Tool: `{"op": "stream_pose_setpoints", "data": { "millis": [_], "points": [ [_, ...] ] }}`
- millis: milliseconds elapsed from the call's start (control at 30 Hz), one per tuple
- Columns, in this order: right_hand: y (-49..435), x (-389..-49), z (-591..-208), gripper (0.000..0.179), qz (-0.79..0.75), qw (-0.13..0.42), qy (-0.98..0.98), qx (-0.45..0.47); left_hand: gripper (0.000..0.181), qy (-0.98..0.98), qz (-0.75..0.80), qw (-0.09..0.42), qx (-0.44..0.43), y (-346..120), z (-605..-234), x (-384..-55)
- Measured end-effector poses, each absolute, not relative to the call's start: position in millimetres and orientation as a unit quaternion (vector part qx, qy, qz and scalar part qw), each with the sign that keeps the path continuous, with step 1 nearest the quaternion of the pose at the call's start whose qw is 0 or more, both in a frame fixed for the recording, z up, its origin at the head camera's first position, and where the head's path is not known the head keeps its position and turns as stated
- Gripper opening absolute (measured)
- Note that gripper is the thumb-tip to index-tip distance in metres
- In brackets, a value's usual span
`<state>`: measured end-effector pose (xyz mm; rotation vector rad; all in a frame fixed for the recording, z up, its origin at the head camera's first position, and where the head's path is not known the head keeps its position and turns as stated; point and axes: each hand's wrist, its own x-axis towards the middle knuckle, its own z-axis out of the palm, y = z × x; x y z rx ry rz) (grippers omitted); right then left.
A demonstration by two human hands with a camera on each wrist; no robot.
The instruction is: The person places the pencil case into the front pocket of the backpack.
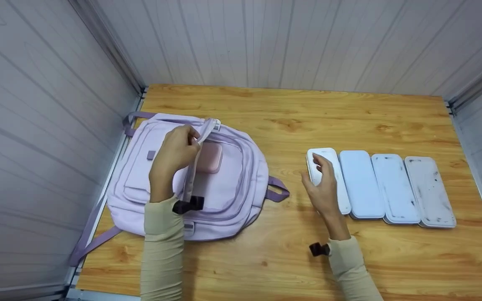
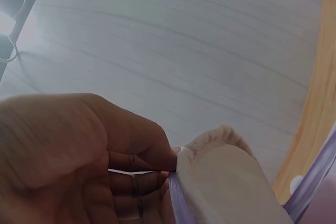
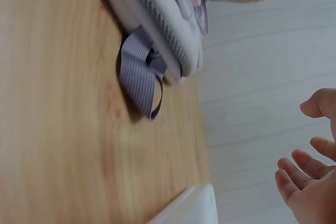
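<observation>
A lilac backpack lies on its back on the wooden table, its front flap lifted. My left hand pinches the flap's zipper edge between thumb and fingers and holds it up; the left wrist view shows the pale lining beside the fingertips. Inside the opened compartment rests a pink case, partly hidden by the flap. Over the leftmost white flat case hovers my right hand, thumb and fingers spread apart with nothing between them. The right wrist view shows that hand raised above the table.
To the right of the white case, a light blue case, another pale blue case and a greyish scuffed case stand in a row. A purple strap loop sticks out from the bag. Pale panel walls enclose the table.
</observation>
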<state>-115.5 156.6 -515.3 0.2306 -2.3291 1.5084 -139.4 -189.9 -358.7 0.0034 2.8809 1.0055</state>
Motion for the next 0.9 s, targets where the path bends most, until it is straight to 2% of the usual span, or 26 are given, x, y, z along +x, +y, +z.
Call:
{"op": "stream_pose_setpoints", "data": {
  "millis": [567,900],
  "points": [
    [205,-82,-542,0.058,0.484,0.143,-0.863,-0.016,0.027,0.941,0.334,0.043,0.001,-188,-358,-139],
    [215,-57,-537,0.076,0.387,0.053,-0.913,-0.121,0.026,0.942,0.334,0.036,0.003,-189,-359,-138]
  ]
}}
